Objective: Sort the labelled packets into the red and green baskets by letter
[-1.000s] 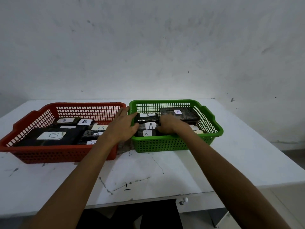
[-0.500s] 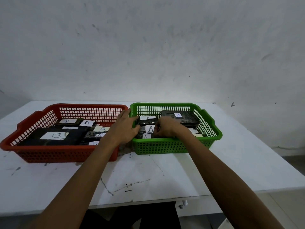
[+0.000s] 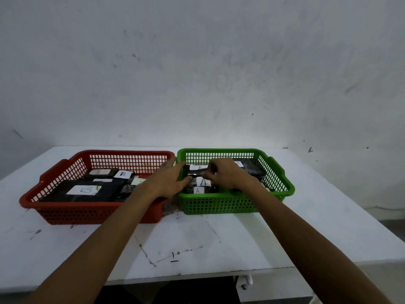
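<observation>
A red basket on the left holds several dark packets with white B labels; the largest B packet lies at its front. Touching it on the right, a green basket holds several dark packets labelled A. My left hand reaches across the green basket's left rim, fingers straight along it and thumb touching a dark A packet. My right hand is inside the green basket and pinches that same packet's right end. Its label is partly visible above my fingers.
Both baskets stand on a white table with scuff marks and a pen mark near the front edge. A plain white wall rises right behind the table. Below the front edge is a dark gap and a small drawer knob.
The camera has tilted, so the baskets appear lower. My right hand has shifted left and taken the end of the A packet; my left hand has stayed at the green basket's left rim.
</observation>
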